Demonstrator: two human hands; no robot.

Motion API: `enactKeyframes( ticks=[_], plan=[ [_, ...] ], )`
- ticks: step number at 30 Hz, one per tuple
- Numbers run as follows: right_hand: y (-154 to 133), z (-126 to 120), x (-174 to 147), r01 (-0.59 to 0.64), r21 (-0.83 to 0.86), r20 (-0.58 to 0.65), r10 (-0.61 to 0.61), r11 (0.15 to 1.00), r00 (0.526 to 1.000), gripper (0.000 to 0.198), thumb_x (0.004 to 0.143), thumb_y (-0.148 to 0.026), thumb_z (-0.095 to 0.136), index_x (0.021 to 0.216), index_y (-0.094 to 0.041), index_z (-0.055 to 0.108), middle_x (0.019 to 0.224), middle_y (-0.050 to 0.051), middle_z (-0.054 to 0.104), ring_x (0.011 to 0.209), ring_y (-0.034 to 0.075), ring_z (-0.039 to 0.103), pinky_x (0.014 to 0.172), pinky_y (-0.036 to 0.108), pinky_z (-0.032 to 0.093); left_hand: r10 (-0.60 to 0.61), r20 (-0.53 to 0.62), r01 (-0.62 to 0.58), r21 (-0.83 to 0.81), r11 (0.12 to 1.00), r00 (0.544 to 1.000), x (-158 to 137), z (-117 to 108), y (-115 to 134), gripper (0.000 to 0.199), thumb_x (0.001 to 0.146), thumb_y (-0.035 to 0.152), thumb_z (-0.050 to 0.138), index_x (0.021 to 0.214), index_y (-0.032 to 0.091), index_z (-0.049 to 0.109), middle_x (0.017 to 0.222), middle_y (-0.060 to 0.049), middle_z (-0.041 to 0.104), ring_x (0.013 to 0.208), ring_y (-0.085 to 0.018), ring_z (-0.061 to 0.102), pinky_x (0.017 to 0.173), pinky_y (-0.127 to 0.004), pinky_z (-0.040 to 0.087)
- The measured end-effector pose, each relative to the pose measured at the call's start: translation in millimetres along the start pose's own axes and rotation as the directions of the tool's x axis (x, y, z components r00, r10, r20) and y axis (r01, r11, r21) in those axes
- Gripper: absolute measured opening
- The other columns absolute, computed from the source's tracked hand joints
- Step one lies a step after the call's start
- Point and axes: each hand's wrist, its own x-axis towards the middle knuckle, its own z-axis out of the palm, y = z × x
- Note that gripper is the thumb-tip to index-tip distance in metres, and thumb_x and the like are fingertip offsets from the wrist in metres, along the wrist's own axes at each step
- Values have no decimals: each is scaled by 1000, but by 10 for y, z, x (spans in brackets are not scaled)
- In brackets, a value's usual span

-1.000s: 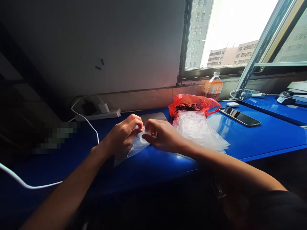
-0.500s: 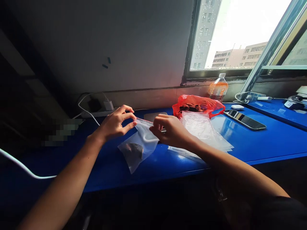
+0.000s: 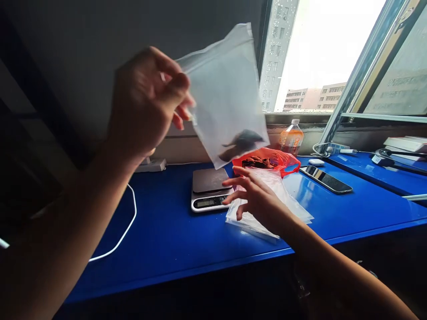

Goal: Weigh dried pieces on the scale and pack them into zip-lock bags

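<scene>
My left hand [image 3: 150, 98] pinches the left edge of a frosted zip bag [image 3: 227, 89], raised high above the table. Dark brown pieces [image 3: 245, 141] lie in the bag's bottom corner; their kind is hard to make out through the plastic. My right hand [image 3: 256, 198] has its fingers spread, holding nothing, over a stack of clear plastic bags [image 3: 283, 200]. Left of that hand a kitchen scale [image 3: 209, 181] with a small display stands on the blue table [image 3: 160, 235]. Behind the stack, a red plastic bag [image 3: 287, 162] lies open with dark reddish-brown pieces inside.
An orange drink bottle [image 3: 292, 138] stands by the window. A phone [image 3: 328, 180] and a small white case [image 3: 316, 162] lie at the right. A white cable [image 3: 133, 213] curves over the table's left side, near a power strip [image 3: 151, 165].
My left hand has lifted the zip bag up from over the table. My right hand has let go of the bag's top edge and opened. The scale is now uncovered.
</scene>
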Motion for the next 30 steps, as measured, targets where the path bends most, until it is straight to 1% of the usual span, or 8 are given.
enactKeyframes(
  ticks=[4, 9, 12, 14, 17, 21, 23, 30],
  plan=[
    [-153, -138, 91, 121, 10, -184, -117, 993, 976, 36, 88, -54, 50, 111, -26, 46, 123, 12, 55, 84, 20, 69, 41, 23, 40, -67, 157, 88, -132, 987, 985, 69, 378, 79, 11, 93, 30, 54, 89, 21, 50, 77, 5, 64, 59, -11, 64, 49, -21, 45],
    [-262, -578, -42, 212, -329, -423, -345, 920, 838, 32, 86, -52, 55, 105, -26, 50, 103, 9, 63, 67, 18, 69, 40, 25, 40, -180, 320, 215, -77, 974, 930, -64, 890, -146, 26, 95, 29, 51, 120, 25, 45, 92, 0, 65, 68, -14, 67, 60, -27, 51],
    [-316, -1002, -188, 168, -554, -469, -472, 815, 746, 36, 80, -51, 65, 101, -24, 57, 105, 11, 66, 68, 19, 70, 48, 30, 51, -229, 370, 193, 132, 972, 900, -233, 1194, -379, 66, 88, 37, 64, 141, 28, 27, 116, -8, 63, 88, -21, 67, 74, -34, 54],
    [-389, -1306, -242, 86, -668, -473, -510, 739, 718, 41, 76, -51, 69, 103, -22, 60, 106, 13, 68, 72, 22, 71, 55, 34, 55, -333, 467, 162, 370, 915, 819, -302, 1370, -557, 70, 80, 40, 72, 139, 27, 36, 124, -10, 60, 106, -28, 63, 87, -39, 51],
    [-552, -1650, -207, -88, -839, -409, -516, 537, 752, 40, 77, -50, 67, 104, -20, 64, 95, 12, 72, 71, 25, 71, 59, 37, 54, -472, 518, 213, 481, 850, 714, -201, 1601, -826, 36, 80, 33, 72, 112, 19, 62, 108, -12, 67, 109, -32, 62, 93, -44, 48],
    [-814, -1727, 128, -231, -972, -183, -499, -36, 847, 25, 84, -39, 61, 96, -19, 69, 81, 10, 72, 73, 26, 69, 59, 32, 43, -568, 526, 332, 478, 813, 633, 276, 1879, -1058, 33, 92, 36, 60, 119, 16, 60, 120, -10, 62, 105, -23, 62, 89, -44, 54],
    [-949, -1645, 416, -214, -956, -115, -418, -200, 901, 23, 84, -35, 61, 97, -18, 70, 85, 11, 73, 76, 24, 67, 59, 30, 40, -589, 533, 389, 446, 806, 608, 528, 1991, -1094, 36, 93, 36, 59, 122, 15, 57, 121, -10, 61, 103, -22, 63, 86, -43, 55],
    [-1355, -1328, 1268, -145, -950, -49, -326, -277, 944, 22, 88, -32, 61, 98, -18, 75, 91, 12, 71, 80, 23, 63, 69, 32, 44, -582, 484, 475, 336, 813, 654, 833, 2070, -1141, 21, 81, 31, 68, 72, 13, 67, 69, -8, 67, 63, -18, 62, 60, -31, 45]
  ],
)
